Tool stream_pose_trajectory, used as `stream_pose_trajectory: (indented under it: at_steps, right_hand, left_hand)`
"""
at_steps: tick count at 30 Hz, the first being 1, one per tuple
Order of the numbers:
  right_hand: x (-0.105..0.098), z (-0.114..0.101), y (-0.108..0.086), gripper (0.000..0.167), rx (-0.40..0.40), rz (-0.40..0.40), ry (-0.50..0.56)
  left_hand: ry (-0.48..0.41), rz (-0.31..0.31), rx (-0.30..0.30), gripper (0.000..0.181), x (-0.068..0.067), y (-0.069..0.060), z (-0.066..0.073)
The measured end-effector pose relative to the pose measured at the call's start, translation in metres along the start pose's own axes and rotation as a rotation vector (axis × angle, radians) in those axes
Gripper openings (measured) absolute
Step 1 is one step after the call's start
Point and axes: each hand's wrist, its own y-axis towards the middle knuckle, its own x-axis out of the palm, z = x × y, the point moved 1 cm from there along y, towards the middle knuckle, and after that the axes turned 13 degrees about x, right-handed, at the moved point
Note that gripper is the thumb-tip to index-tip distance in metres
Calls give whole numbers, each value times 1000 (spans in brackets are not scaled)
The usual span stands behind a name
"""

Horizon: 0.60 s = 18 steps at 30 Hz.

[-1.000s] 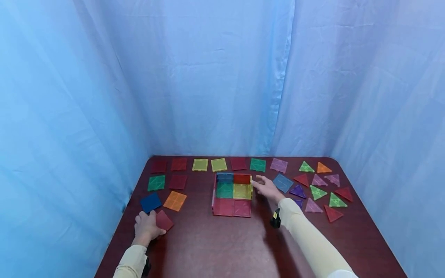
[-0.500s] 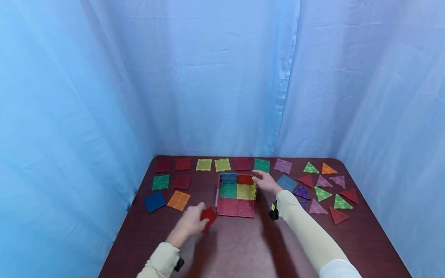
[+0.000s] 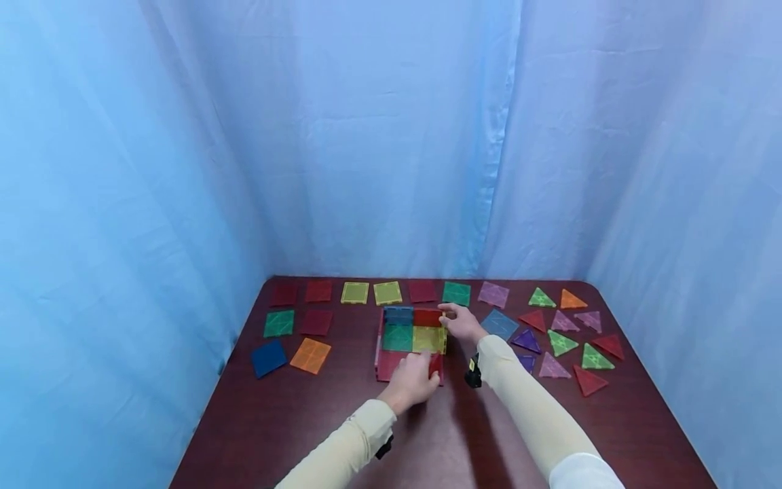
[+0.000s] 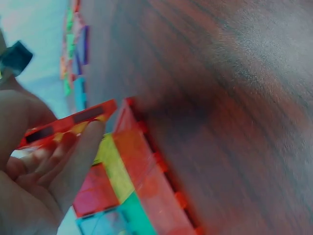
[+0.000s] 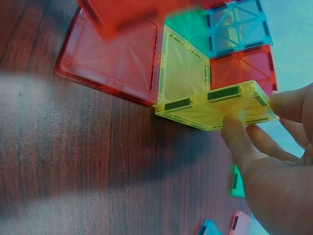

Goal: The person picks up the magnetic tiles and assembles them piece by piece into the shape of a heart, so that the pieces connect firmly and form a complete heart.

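A magnetic-tile build sits mid-table in the head view. Its floor has a green tile [image 3: 397, 337], a yellow tile [image 5: 183, 68] and red tiles [image 5: 115, 54] at the front. Along the back stand a blue tile [image 3: 398, 315] and a red tile [image 5: 242, 68]. Over the front right of the floor, my left hand [image 3: 411, 380] pinches a red square magnetic tile [image 4: 73, 122], tilted and raised above the build. My right hand [image 3: 462, 323] holds the upright yellow magnetic tile [image 5: 215, 110] on the right side, with fingertips at its outer face and top corner.
Loose square tiles lie along the back, including a yellow one [image 3: 355, 293]. At the left are a blue square [image 3: 269, 358] and an orange square [image 3: 310, 356]. Several triangles, among them a red one [image 3: 589, 380], are spread at the right. Curtains surround the table [image 3: 256, 435].
My left hand has carried the red square tile from the left side of the table to the build's front right. My right hand has stayed by the build's right wall.
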Motion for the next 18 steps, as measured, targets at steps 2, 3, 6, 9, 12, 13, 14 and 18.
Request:
stream_pose_trajectory:
  at_steps: [2,3,6,9,12,13,14,18]
  right_hand:
    - [1,0,0,43,6,8,9]
    - [1,0,-1,43,9,13,15]
    - [3,-1,-2,42,6,21,5]
    - [3,-2,-5,43,9,16,-8]
    - [3,-4,-8,43,4,17,-16]
    - [2,-4,-8,43,4,20,-18]
    - [2,-4,-9,43,4,23,-19]
    - [2,-4,-9,43,2,35,-25]
  left_hand:
    - [15,33,1,23,9,6,0]
    - [24,53,4,22,13,9,0]
    - [68,99,8,21,24,15,-1]
    - [87,129,2,21,32,20,-3]
    - [85,143,-5,22,38,24,-2]
    - [79,144,-9,22,40,25,-2]
    - [75,145,-12,22,41,26,-2]
    - [73,151,-39,23,49,30,-4]
